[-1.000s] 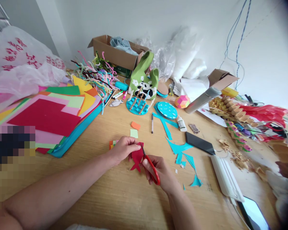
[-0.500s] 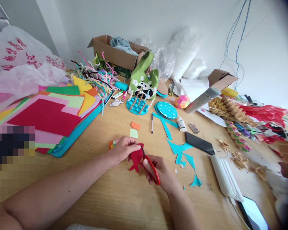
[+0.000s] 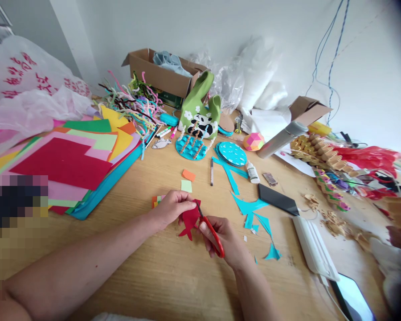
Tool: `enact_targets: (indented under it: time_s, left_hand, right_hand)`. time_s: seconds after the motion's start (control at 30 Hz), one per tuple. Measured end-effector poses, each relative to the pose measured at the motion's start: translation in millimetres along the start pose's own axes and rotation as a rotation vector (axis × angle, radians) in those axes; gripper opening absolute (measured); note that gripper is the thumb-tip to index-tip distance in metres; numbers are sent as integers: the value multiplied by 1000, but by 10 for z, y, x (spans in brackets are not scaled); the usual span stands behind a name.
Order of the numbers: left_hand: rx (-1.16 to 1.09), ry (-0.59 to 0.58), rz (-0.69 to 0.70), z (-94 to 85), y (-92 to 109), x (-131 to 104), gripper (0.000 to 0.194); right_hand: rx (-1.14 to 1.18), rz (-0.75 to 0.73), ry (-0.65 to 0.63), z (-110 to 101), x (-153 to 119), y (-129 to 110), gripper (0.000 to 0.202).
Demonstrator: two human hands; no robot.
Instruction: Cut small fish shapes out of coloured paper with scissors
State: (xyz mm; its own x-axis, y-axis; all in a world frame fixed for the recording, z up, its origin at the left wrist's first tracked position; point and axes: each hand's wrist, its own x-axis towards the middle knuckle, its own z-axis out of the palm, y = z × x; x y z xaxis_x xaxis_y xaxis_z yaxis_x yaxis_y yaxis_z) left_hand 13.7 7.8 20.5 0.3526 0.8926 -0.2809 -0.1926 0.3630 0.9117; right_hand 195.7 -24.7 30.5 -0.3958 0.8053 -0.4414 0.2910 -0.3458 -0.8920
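Observation:
My left hand (image 3: 174,207) pinches a small red piece (image 3: 190,219) by its upper part, and the piece hangs down with a forked, tail-like lower end. In my right hand (image 3: 220,238) are red-handled scissors (image 3: 214,237); their dark blades lie along the right edge of the red piece. Just behind my left hand, a pale green square (image 3: 186,186) and an orange piece (image 3: 188,175) rest on the table. Small coloured squares (image 3: 155,202) are partly hidden by my left hand.
Coloured sheets (image 3: 63,165) are piled at the left. Blue scraps (image 3: 249,205), a black phone-like slab (image 3: 278,199) and a white power strip (image 3: 316,247) lie to the right. Farther back stand a green panda bag (image 3: 200,113), blue discs (image 3: 232,154), a glue bottle (image 3: 252,173) and a grey cylinder (image 3: 282,139).
The scissors' handles have shifted very slightly to the right, and the lower end of the red piece has moved a little. Both hands keep their holds.

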Motion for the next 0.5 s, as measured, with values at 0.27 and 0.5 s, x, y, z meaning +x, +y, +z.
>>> enact_targets:
  time_s: [0.27, 0.5]
  left_hand:
    - [-4, 16, 14, -4, -12, 7, 21]
    - [6, -3, 31, 2, -4, 0, 17]
  right_hand:
    - [1, 9, 4, 19, -11, -30, 53]
    - [-2, 19, 6, 31, -11, -27, 54]
